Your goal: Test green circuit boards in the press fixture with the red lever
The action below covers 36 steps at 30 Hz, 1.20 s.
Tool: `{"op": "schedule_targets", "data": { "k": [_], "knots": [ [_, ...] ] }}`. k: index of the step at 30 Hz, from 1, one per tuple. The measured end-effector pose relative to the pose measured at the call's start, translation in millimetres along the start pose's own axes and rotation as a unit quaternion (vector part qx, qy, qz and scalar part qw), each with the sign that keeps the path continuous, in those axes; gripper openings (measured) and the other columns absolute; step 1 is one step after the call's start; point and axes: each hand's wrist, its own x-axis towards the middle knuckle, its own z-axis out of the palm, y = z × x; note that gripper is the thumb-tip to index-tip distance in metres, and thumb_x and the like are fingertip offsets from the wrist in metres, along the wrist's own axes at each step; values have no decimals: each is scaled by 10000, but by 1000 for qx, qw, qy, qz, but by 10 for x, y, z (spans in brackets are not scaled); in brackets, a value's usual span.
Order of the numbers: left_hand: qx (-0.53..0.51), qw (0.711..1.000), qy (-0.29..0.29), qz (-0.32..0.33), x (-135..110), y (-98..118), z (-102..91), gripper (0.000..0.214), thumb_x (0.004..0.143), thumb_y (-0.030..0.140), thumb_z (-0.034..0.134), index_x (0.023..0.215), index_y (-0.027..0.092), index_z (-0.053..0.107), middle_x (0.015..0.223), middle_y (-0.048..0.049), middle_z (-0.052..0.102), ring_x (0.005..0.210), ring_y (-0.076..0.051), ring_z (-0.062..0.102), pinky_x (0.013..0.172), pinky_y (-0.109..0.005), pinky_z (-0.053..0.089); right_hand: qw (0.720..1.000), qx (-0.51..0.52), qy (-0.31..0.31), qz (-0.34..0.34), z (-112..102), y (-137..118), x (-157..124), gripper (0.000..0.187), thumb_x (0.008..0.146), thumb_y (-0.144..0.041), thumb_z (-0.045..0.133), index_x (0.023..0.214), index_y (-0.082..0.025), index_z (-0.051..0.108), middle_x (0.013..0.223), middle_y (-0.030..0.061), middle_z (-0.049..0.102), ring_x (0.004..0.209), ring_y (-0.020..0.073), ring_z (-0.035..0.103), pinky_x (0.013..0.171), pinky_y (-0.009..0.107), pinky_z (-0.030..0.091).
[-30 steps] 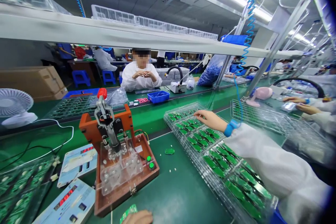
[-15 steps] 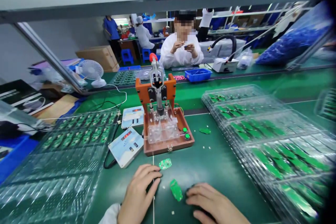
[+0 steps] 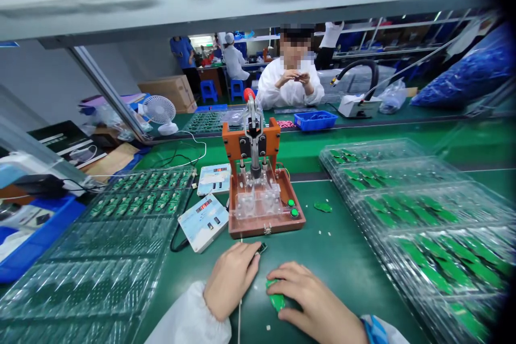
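Both hands at green circuit board, 6 o'clock of test fixture (image 3: pixel 264 201).
Right hand (image 3: pixel 314 303) pinches the circuit board (image 3: pixel 276 300); left hand (image 3: pixel 230 279) grasps a small dark part (image 3: pixel 262 248). Board likely light, stiff, fragile: grip edges.

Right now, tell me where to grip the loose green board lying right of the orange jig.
Pinch the green board by its two long edges, coming straight down from above. It lies flat on the mat, apart from the jig and the trays, so only its thin rim offers a hold; probably tilt one edge up first.
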Motion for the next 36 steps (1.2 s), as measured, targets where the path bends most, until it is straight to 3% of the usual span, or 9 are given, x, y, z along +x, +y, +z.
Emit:
{"op": "schedule_targets", "data": {
  "k": [3,6,8,10,17,21,25,31,36],
  "knots": [
    [-3,1000,14,2,-10,-29,9,428,968,83,408,1343,169,594,1031,-81,729,916,-229,716,816,-367,626,997,63,28,-18,-132,-21,-6,359,772,-139,872,1076,-279,745,1271,18,691,1175,233,628,1029,354,506],
    [-17,1000,7,0,-26,-34,29,558,937,48,370,1448,215,522,995,-68,690,910,-237,705,777,-366,619,988,63,139,-36,-403,6,95,259,861,-253,809,1100,-294,720,1309,31,665,1232,238,602,1082,380,477],
    [-52,999,4,0,-44,-23,37,556,950,54,378,1452,249,520,1020,-60,674,916,-216,700,796,-336,605,973,30,221,-52,-601,70,252,201,900,-282,757,1095,-283,710,1304,54,663,1251,252,582,1071,407,488],
    [-103,994,16,-1,-63,-7,31,503,973,74,404,1414,265,552,1062,-52,671,915,-179,697,826,-289,586,963,-4,262,-68,-761,149,463,168,908,-292,739,1071,-264,710,1275,74,674,1240,264,580,1040,423,509],
    [-170,983,76,-7,-89,-13,5,225,1020,206,545,1201,261,666,960,1,705,743,-124,675,728,-211,542,964,-44,237,-107,-910,331,1035,215,829,-262,824,1022,-238,730,1208,72,718,1180,274,617,1052,459,489],
    [-159,981,115,-1,-95,15,-1,157,1013,240,592,1131,257,694,938,14,733,714,-127,673,704,-219,539,966,-50,228,-112,-900,386,1065,237,833,-277,833,1044,-234,735,1230,75,714,1189,277,614,1059,464,484],
    [-160,969,185,-14,-36,72,-161,185,987,237,636,1158,258,706,900,5,722,733,-137,660,713,-224,538,966,-52,226,-111,-857,427,1013,209,905,-323,764,1099,-252,735,1286,67,699,1261,285,570,1111,498,448],
    [-160,956,215,-118,418,-138,-500,206,932,351,661,1062,230,766,809,-8,655,689,-160,600,657,-261,501,963,-58,237,-116,-759,502,970,207,963,-345,682,1146,-261,730,1354,68,667,1379,314,467,1161,569,395],
    [-167,964,160,-131,762,-330,-497,250,901,337,639,1086,225,765,949,-58,697,885,-228,641,823,-357,508,957,-67,251,-130,-727,533,966,215,985,-371,648,1153,-266,735,1438,66,605,1435,315,407,1186,583,364]
  ]
}}
